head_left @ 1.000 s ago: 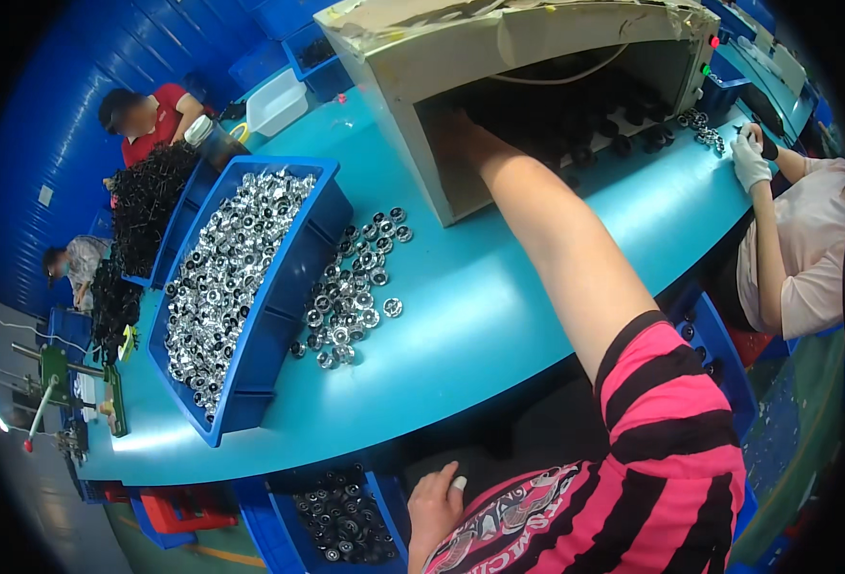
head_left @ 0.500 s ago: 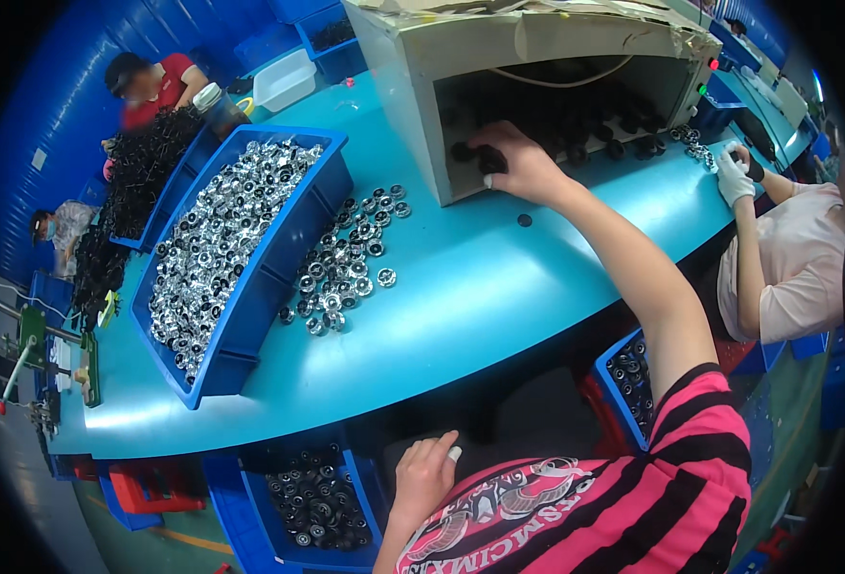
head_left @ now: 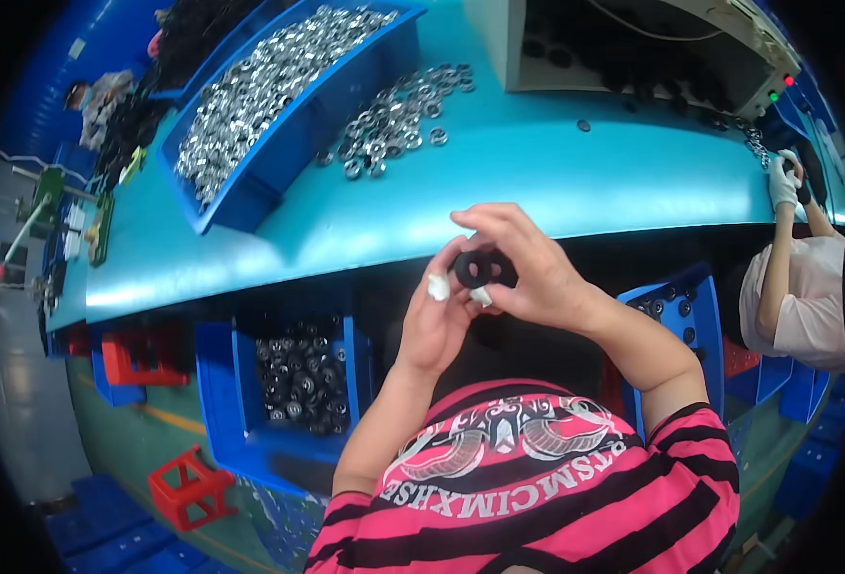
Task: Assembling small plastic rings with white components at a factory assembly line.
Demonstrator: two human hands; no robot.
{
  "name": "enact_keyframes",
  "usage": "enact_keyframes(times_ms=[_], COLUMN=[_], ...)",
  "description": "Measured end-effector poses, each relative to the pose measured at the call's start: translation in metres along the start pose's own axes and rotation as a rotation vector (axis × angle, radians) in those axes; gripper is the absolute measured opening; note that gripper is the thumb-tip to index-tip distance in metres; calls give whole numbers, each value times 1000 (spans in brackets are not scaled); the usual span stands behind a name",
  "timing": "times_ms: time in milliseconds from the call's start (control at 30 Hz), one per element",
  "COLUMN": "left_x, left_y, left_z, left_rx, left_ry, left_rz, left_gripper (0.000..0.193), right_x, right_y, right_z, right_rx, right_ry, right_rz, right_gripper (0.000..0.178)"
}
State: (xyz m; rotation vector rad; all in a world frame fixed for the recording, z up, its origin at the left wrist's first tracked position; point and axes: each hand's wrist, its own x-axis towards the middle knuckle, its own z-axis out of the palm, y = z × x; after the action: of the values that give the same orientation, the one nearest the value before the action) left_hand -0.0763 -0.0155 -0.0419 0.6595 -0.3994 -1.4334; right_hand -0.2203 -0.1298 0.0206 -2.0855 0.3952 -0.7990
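Observation:
My two hands meet in front of my chest, short of the table edge. In my right hand [head_left: 542, 282], fingers and thumb curl round two black rings [head_left: 473, 271], which look like small rubber tyres with open centres. My left hand [head_left: 430, 330] closes on the left side of the nearer ring, its fingers partly hidden. White wraps cover one fingertip on each hand. Beyond, small shiny silver wheel hubs [head_left: 396, 129] lie loose on the table, beside a long blue bin [head_left: 284, 165] heaped with the same kind of hubs.
A pale box-shaped cabinet [head_left: 492, 48] holds dark rings on the turquoise table [head_left: 499, 177]. Below the table edge, one blue crate [head_left: 217, 402] holds black wheels; another blue crate [head_left: 671, 368] stands right. A co-worker's gloved hand [head_left: 782, 184] is far right. Red stools [head_left: 191, 486] stand left.
My right hand has come out of the cabinet with the black rings, back toward my chest. The left hand has risen to meet it. The view has tilted down.

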Motion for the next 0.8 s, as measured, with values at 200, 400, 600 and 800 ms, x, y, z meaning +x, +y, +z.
enact_keyframes(times_ms=[200, 400, 600, 800], left_x=[-16, -28, -37, -35], left_y=[-10, -8, -6, -5], left_z=[-42, -47, -53, -55], left_rx=[-187, -227, -237, -278], left_ry=[-62, -47, -53, -62], left_rz=[20, -19, -16, -11], left_gripper=[54, 52, 51, 50], right_x=[27, 102, 115, 108], right_y=[49, 124, 135, 134], right_z=[0, -4, 12, 2], right_rx=[-63, -598, -736, -632], right_ry=[-114, 107, 46, 18], right_rz=[-198, 25, 109, 136], right_gripper=[51, 42, 40, 31])
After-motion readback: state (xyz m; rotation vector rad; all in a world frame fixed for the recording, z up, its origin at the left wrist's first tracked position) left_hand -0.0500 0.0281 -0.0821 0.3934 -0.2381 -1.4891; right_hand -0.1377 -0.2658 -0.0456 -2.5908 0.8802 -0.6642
